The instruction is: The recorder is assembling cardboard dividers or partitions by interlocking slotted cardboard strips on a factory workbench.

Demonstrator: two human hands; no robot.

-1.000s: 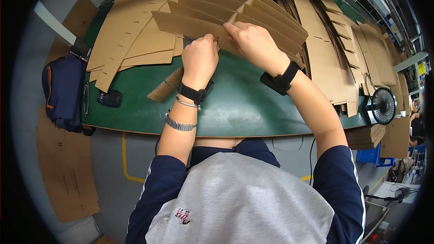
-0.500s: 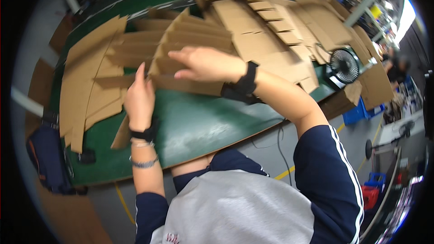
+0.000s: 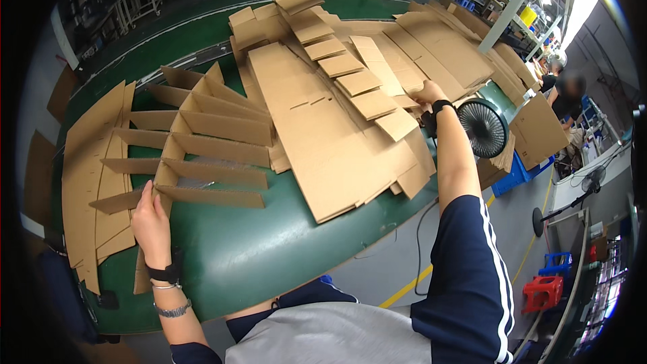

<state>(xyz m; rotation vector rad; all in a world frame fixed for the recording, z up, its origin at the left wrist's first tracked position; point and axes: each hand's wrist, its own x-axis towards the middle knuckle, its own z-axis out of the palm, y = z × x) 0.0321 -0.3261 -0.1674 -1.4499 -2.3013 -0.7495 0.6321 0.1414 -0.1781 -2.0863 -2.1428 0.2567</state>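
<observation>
A partly assembled cardboard divider stands on the green table, its cross strips slotted into one long strip. My left hand grips the near end of that long strip, thumb on one side and fingers on the other. Far to the right, my right hand reaches over flat cardboard pieces, its fingers curled on the end of a cardboard strip. The fingertips there are partly hidden. Beside that hand lies an overlapping row of small cardboard strips, on top of large flat sheets.
A black fan stands right of my right forearm. More flat cardboard lies at the table's left end. Stacked sheets fill the far right. A blue crate and a red stool are on the floor; a person sits beyond.
My right hand has left the divider and reached right to the loose cardboard strips. The left hand has closed on the divider's near end. The view has shifted.
</observation>
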